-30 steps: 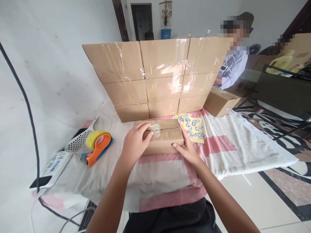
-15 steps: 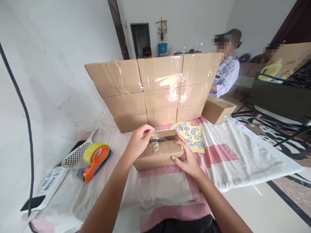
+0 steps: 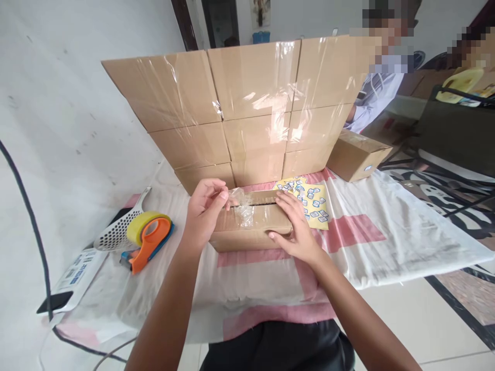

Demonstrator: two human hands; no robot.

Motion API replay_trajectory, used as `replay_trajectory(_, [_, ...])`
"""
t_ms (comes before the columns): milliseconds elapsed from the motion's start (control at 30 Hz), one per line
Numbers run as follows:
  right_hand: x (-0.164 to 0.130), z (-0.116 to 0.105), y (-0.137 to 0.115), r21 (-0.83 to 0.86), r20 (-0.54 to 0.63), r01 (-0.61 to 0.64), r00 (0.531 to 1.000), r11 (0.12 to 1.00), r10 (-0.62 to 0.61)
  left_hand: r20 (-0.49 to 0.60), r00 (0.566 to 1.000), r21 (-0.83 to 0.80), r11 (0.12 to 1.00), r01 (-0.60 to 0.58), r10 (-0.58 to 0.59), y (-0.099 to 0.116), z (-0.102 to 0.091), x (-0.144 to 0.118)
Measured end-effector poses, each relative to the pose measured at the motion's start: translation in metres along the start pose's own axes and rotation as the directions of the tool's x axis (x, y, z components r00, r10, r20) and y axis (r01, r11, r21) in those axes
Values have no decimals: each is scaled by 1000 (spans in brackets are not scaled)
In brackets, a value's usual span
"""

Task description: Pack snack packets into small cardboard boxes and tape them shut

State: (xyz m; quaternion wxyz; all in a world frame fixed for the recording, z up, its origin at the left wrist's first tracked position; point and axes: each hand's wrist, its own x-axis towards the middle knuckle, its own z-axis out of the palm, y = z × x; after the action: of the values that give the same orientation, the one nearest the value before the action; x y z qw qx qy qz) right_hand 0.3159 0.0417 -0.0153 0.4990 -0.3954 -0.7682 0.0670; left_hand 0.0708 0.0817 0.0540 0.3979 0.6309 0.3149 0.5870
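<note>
Head view shows your left hand pinching clear tape off the small box, right hand pressing it flat; peel steadily next.

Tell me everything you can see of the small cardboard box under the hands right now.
The small cardboard box is plain brown, low and oblong, lying flat on the pink-and-white cloth in front of the stacked cartons. Its top flaps are nearly shut, with a dark gap along the seam. The left hand pinches crumpled clear tape at the seam; the right hand presses flat on its right end.
</note>
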Motion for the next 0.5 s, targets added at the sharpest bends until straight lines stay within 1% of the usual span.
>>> replay_trajectory(67, [4, -5, -11, 9, -39, 2, 999, 1000, -2, 18, 1000, 47, 999, -18, 17, 3, -2, -4])
replay_trajectory(133, [11, -10, -26, 10, -59, -1, 998, 1000, 1, 44, 999, 117, 993, -29, 24, 9, 0, -11])
replay_trajectory(233, [26, -17, -53, 21, -31, 20, 999, 1000, -19, 112, 994, 252, 967, -31, 3, 18, 12, -28])
replay_trajectory(333, [31, -22, -71, 51, -8, 34, 999, 998, -33, 187, 982, 391, 917, -86, 12, 19, 21, -46])
replay_trajectory(400, [24, -27, -74, 87, 3, -19, 1000, 996, 19, 182, 982, 483, 865, -137, 54, 16, 21, -54])
replay_trajectory(500, [0, -36, -68, 144, -1, -156, 987, 977, 158, 135, 977, 620, 755, -212, 164, 10, 10, -57])
